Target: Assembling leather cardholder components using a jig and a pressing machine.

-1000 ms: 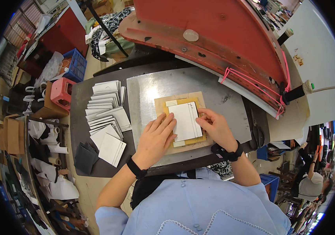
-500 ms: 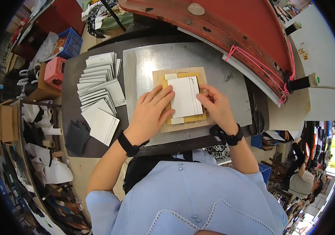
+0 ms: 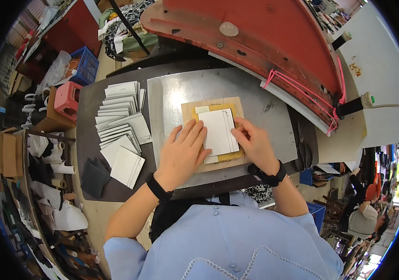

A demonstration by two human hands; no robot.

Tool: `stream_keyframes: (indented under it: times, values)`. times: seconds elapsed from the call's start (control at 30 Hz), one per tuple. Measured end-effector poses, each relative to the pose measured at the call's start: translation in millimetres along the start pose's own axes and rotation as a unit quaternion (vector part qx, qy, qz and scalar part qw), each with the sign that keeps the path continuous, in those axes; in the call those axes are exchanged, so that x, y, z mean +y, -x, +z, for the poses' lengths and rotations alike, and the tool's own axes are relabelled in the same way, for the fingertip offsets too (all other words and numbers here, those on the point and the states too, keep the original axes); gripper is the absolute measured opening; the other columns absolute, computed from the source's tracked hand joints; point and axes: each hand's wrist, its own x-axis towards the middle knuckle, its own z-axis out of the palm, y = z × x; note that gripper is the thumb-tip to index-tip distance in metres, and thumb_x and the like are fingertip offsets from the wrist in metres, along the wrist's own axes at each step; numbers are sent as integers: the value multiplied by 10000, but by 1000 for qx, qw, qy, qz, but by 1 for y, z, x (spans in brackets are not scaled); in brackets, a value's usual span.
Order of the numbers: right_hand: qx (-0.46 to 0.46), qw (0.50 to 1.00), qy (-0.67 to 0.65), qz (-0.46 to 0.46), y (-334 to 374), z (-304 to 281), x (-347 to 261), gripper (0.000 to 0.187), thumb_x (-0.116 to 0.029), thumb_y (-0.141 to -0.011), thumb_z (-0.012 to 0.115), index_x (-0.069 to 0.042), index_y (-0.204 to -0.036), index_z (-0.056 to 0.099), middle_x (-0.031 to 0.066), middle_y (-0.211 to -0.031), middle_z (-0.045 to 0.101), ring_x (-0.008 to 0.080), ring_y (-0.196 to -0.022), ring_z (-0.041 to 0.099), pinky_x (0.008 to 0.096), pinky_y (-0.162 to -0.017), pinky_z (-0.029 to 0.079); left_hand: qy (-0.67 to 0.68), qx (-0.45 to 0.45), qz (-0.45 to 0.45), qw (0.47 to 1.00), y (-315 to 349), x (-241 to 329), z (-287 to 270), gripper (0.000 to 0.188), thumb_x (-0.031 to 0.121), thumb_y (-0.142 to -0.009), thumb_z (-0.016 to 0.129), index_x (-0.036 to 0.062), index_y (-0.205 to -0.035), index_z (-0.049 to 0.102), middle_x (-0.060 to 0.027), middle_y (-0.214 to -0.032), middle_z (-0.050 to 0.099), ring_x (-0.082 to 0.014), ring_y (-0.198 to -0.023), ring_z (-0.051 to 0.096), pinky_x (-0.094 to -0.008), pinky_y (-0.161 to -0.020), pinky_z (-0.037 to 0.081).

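Observation:
A white rectangular panel with thin dark lines along its right side lies on a yellow plate. Under that plate is a light wooden board, set on a grey metal sheet. My left hand lies with stretched fingers over the panel's left edge, fingertips on the panel and plate. At the right edge, the bent thumb and forefinger of my right hand come together on the panel's border; its other fingers are curled and partly hidden.
Overlapping white panels are stacked on the dark table to the left, beside black pieces. A big red machine arm with pink cord overhangs the far right. A pink stool stands left; another person is far right.
The whole table scene sits lower in the picture as the view has tilted. Both hands stay at the panel's edges, with only slight finger movement.

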Motion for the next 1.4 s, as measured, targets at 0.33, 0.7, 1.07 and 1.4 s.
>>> stream_keyframes:
  times: [0.33, 0.7, 1.07, 1.4]
  values:
    - [18, 996, 71, -52, -1, 2, 0, 352, -135, -927, 616, 31, -1235, 585, 133, -828, 672, 207, -692, 632, 316, -656, 493, 28, -19, 52, 998, -7, -3, 5, 408, 155, -882, 660, 33, -1257, 554, -163, -1375, 520, -326, -1303, 478, -423, -1060, 398]
    - [-10, 997, 58, -40, -5, -2, 2, 318, -159, -916, 602, 0, -1188, 566, 150, -785, 656, 322, -703, 640, 406, -641, 485, 11, -34, 52, 998, -11, -3, 1, 402, 211, -885, 670, 140, -1273, 592, -107, -1370, 543, -284, -1279, 509, -406, -1007, 416]
    - [15, 977, 199, -81, -5, -8, -8, 326, -220, -900, 651, -39, -1166, 600, 113, -992, 649, 256, -853, 634, 361, -733, 495, -32, -10, 80, 996, -14, -2, 2, 365, 244, -877, 683, 110, -1212, 631, -80, -1329, 584, -249, -1234, 537, -387, -963, 418]
    - [38, 890, 349, -289, 8, 3, -1, 380, -190, -891, 636, -23, -1228, 582, 106, -1301, 582, 285, -1222, 509, 418, -1026, 394, 17, -20, 66, 997, -13, -5, 0, 405, 210, -847, 709, 103, -1231, 639, -79, -1350, 576, -270, -1274, 510, -415, -1007, 397]
